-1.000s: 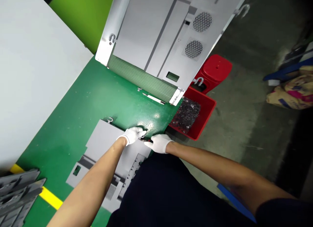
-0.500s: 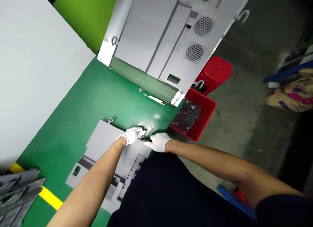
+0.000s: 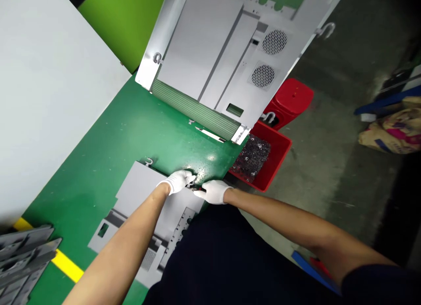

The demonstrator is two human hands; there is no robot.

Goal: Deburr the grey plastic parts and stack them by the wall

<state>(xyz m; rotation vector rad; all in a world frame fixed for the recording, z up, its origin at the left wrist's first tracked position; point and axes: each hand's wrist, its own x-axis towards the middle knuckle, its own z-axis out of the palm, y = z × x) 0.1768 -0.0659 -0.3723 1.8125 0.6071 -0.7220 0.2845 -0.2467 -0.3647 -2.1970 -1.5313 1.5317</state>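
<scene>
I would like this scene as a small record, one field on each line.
left hand: white-gloved, at the far edge of the grey panel; grip unclear
right hand: white-gloved, appears to hold a dark-and-red tool, mostly hidden
grey panel: lies on the green surface, partly hidden
vented panel: beyond the hands, with two round grilles
red bin: right of the green surface, contains small dark pieces

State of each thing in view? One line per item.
Left hand, gloved, grip unclear
Right hand, gloved, closed on mostly hidden tool
Lower panel, lying flat, partly hidden
Upper panel, lying on ribbed green belt
Red bin, open, partly filled
Gray parts, overlapping
</scene>
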